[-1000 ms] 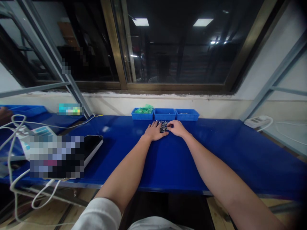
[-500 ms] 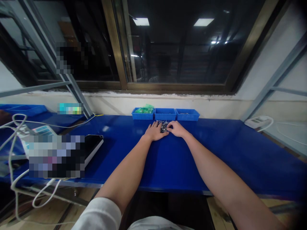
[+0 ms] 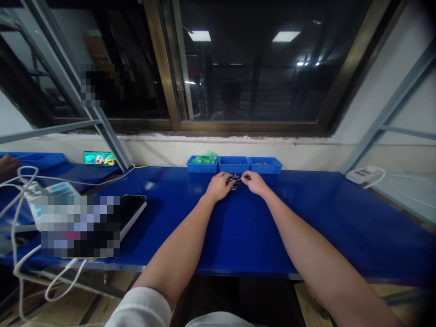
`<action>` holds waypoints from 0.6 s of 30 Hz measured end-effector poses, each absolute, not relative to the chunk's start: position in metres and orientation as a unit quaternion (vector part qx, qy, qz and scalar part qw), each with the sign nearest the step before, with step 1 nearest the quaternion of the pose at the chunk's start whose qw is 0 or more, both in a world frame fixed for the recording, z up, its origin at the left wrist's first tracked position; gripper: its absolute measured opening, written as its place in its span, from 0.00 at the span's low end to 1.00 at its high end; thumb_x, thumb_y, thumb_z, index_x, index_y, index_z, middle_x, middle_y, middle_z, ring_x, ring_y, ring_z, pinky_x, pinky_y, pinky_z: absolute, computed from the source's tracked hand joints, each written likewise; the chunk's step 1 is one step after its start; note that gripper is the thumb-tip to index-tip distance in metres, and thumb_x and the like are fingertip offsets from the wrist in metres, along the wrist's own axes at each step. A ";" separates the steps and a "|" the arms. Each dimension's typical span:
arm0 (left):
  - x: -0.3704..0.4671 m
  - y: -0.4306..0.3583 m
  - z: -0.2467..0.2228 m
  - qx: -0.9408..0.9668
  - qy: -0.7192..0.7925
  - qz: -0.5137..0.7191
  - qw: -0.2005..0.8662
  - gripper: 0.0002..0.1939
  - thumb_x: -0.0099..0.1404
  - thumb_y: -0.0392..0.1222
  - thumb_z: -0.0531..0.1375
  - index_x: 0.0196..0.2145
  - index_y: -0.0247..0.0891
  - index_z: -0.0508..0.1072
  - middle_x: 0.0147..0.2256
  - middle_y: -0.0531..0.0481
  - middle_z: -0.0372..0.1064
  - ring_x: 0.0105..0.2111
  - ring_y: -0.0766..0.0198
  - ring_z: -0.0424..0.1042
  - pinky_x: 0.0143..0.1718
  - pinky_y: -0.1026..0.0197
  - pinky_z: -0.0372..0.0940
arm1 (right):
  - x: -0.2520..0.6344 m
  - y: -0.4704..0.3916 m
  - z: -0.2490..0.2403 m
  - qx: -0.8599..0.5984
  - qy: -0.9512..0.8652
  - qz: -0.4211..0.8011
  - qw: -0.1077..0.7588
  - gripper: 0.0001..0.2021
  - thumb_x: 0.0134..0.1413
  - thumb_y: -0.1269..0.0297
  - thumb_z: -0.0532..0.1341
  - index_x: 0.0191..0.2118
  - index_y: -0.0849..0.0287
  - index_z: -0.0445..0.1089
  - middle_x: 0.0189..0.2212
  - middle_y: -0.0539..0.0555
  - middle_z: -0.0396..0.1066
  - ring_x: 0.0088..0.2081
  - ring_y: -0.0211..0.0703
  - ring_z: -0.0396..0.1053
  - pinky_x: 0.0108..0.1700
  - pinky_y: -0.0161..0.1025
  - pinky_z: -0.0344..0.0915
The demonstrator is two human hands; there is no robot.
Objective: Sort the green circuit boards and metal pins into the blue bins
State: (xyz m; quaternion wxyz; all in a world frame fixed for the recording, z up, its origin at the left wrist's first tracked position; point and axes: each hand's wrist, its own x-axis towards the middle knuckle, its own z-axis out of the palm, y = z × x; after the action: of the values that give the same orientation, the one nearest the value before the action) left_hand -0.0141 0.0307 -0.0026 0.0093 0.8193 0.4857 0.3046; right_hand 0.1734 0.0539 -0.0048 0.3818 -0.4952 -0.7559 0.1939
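A small pile of thin, shiny metal pieces [image 3: 234,179] lies on the blue table, just in front of the bins. My left hand [image 3: 219,185] is at the pile's left side, its fingers curled round some of the metal pieces. On the right of the pile, my right hand [image 3: 252,181] has thumb and forefinger pinched on a small thin piece that points towards the left hand. Behind stand a blue bin [image 3: 203,168] with green plastic bags [image 3: 205,158], a middle blue bin [image 3: 234,167] and a right blue bin [image 3: 265,168] with a few thin pieces inside.
On the blue table [image 3: 177,218], a dark device [image 3: 131,204] lies at the left near white cables [image 3: 15,240]. A lit phone [image 3: 99,158] leans farther back. Another person's hand [image 3: 8,166] is at the far left. A power strip [image 3: 365,174] lies at right.
My left hand has gone from lying flat with spread fingers to curled round metal pieces. My right hand has drawn slightly right, with a thin piece now visible in its pinch.
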 end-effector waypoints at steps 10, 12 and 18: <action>-0.013 0.033 -0.001 0.806 0.479 0.348 -0.010 0.08 0.64 0.37 0.54 0.34 0.37 0.73 0.35 0.47 0.71 0.36 0.62 0.70 0.41 0.61 0.64 | 0.166 0.051 -0.005 -0.431 -0.695 0.346 0.461 0.08 0.39 0.62 0.61 0.29 0.59 0.67 0.26 0.50 0.69 0.31 0.40 0.65 0.38 0.39 0.61; -0.013 0.035 -0.002 0.801 0.481 0.357 -0.007 0.08 0.63 0.36 0.54 0.34 0.37 0.73 0.34 0.47 0.70 0.36 0.62 0.70 0.40 0.62 0.64 | 0.166 0.048 -0.001 -0.416 -0.676 0.386 0.470 0.12 0.36 0.62 0.63 0.31 0.59 0.67 0.26 0.50 0.68 0.30 0.39 0.65 0.37 0.38 0.61; -0.013 0.038 -0.005 0.799 0.478 0.365 0.003 0.07 0.63 0.35 0.54 0.32 0.37 0.73 0.34 0.47 0.70 0.36 0.62 0.70 0.40 0.62 0.63 | 0.170 0.043 0.004 -0.392 -0.653 0.441 0.475 0.15 0.35 0.60 0.64 0.34 0.59 0.70 0.25 0.49 0.69 0.27 0.37 0.63 0.29 0.35 0.56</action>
State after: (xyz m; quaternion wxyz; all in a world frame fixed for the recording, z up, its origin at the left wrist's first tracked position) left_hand -0.0126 0.0385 -0.0045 0.0026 0.7987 0.4784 0.3650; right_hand 0.1698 0.0429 0.0036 0.4746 -0.3919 -0.6532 0.4410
